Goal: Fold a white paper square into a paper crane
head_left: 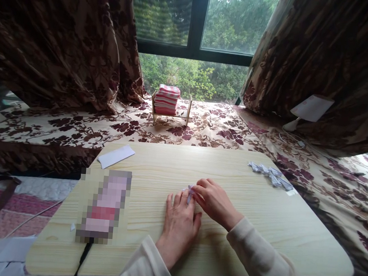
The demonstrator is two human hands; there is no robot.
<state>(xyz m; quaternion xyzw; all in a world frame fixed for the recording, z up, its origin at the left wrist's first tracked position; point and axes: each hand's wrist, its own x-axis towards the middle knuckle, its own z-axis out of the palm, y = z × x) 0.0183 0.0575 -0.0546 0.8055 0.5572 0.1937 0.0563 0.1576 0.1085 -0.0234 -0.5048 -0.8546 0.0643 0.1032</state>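
A small piece of folded white paper (pixel 189 191) is at the middle of the wooden-topped table (pixel 226 240), mostly covered by my fingers. My left hand (pixel 180 221) lies flat on the tabletop, its fingers stretched out and their tips touching the paper. From the right, my right hand (pixel 214 201) pinches the paper between thumb and fingers, close to the left fingertips. The exact shape of the fold is hidden. Toward the back right corner lies a row of folded paper pieces (pixel 271 174). A flat white paper strip (pixel 116 156) rests at the back left.
A blurred-out phone-like object (pixel 105 206) with a black cable sits on the left side, near a paper scrap (pixel 72 227). Behind the table, a small rack (pixel 167 106) holds striped cloths. A lamp (pixel 312 108) leans at right. Loose papers (pixel 13 249) lie at lower left.
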